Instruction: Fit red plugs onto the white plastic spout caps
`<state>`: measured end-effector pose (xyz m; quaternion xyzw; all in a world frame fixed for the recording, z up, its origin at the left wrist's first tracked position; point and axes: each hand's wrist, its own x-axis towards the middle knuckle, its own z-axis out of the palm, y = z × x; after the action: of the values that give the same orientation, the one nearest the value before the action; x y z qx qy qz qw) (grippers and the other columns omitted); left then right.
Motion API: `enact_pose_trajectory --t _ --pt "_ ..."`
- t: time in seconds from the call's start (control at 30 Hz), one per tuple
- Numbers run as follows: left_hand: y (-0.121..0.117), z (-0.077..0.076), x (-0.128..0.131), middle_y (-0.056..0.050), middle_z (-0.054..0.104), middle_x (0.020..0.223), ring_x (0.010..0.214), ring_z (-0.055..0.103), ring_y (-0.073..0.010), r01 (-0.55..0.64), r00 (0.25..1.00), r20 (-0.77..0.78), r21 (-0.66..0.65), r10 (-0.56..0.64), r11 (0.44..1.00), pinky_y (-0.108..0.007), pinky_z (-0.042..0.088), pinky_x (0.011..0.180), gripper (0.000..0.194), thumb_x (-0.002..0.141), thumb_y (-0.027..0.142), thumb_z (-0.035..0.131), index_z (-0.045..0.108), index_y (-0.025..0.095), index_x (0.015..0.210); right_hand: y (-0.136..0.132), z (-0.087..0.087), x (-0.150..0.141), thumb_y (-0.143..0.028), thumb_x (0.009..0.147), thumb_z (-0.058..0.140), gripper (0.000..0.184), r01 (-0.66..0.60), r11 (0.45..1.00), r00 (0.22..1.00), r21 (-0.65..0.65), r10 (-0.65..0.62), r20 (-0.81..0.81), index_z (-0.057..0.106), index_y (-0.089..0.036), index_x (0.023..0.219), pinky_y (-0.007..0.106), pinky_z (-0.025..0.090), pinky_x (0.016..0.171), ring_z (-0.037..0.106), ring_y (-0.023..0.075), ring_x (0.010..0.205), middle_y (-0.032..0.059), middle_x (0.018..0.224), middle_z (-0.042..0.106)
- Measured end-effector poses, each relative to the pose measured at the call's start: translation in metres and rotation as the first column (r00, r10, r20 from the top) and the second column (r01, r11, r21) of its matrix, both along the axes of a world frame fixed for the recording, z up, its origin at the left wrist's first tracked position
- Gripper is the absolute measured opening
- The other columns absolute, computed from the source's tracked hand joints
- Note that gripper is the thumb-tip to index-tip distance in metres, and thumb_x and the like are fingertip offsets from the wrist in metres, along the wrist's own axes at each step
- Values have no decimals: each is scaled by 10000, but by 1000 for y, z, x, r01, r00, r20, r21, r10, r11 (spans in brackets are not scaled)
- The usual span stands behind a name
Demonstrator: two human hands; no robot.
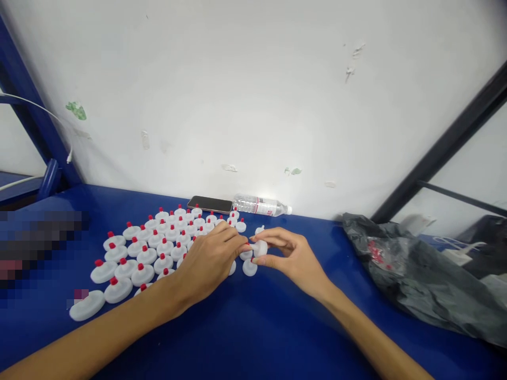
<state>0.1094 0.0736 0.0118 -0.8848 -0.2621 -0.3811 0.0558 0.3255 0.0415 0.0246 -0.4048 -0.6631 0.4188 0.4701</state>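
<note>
My left hand (pixel 212 258) and my right hand (pixel 291 253) meet over the blue table (pixel 253 327). Between their fingertips they pinch one small white disc cap (pixel 260 247), with a bit of red showing at the left fingertips. Both hands are closed in a pinch. Several white disc caps with red tips (pixel 142 253) lie in rows on the table to the left of my left hand. Two loose white caps (pixel 249 267) lie just below the held one.
A dark phone (pixel 209 203) and a clear plastic water bottle (pixel 261 205) lie against the white wall at the back. A crumpled dark plastic bag (pixel 420 274) sits at the right. A black frame bar (pixel 447 142) slants at the right, a blue post (pixel 27 105) at the left.
</note>
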Motion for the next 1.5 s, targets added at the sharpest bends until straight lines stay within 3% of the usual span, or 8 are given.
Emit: enact_pose_trajectory --t 0.1,0.27,0.4,0.63,0.9,1.23,1.37,1.5 --pt "-2 1 0 -31 604 745 738 478 -175 25 998 49 1 -25 1000 -299 395 634 255 1032 190 492 654 145 840 -2 0 -2 -280 706 904 354 5 1000 1000 11 -5 -10 782 -262 1038 436 530 1015 713 267 1097 43 1114 781" --pt "-6 5 0 -26 606 753 730 460 -164 69 993 96 -18 -67 997 -295 377 636 247 1030 156 468 621 158 835 -6 1 -3 -265 723 899 509 22 1000 1000 16 -22 12 738 -312 1204 537 410 1155 697 286 1151 21 1108 799" --pt "-8 5 1 -13 605 745 719 450 -155 88 987 134 -18 -85 996 -287 375 633 218 1019 140 486 612 167 843 -6 0 -1 -277 732 894 492 17 1000 1000 15 -18 25 750 -311 1201 574 387 1172 675 314 1197 26 1129 794" --pt "-9 1 1 -13 567 713 697 421 -155 97 988 113 50 -102 994 -296 364 622 227 1002 83 459 581 159 826 -7 -2 -3 -234 708 903 743 -36 995 997 -94 29 -67 634 -346 1391 531 551 1026 742 290 1034 24 1156 787" --pt "-8 -3 0 -6 558 696 676 430 -158 143 981 104 203 -167 969 -288 409 596 195 938 12 489 577 186 923 -7 -3 1 -254 698 908 702 -144 977 986 -154 130 -100 670 -339 1352 446 619 911 763 251 929 23 1152 788" --pt "-9 -3 -1 -7 566 701 682 457 -167 179 980 54 188 -193 966 -288 424 585 230 936 8 466 603 173 1017 -10 -1 4 -279 743 882 649 -198 964 979 -179 184 -91 671 -296 1356 426 614 901 756 259 963 37 1104 800" --pt "-7 5 1 -16 574 696 687 468 -168 156 987 18 183 -162 971 -291 405 574 191 971 76 471 608 174 881 -9 5 6 -284 786 851 691 -208 966 977 -157 197 -81 596 -313 1427 432 614 907 743 253 1014 42 1158 782" --pt "-4 9 -1 -44 649 797 745 534 -188 51 998 -32 124 -47 991 -313 437 626 223 1031 209 442 657 149 1012 -3 11 11 -322 828 816 650 -115 992 993 -41 116 15 568 -297 1428 465 562 1006 717 255 1091 63 1212 755"
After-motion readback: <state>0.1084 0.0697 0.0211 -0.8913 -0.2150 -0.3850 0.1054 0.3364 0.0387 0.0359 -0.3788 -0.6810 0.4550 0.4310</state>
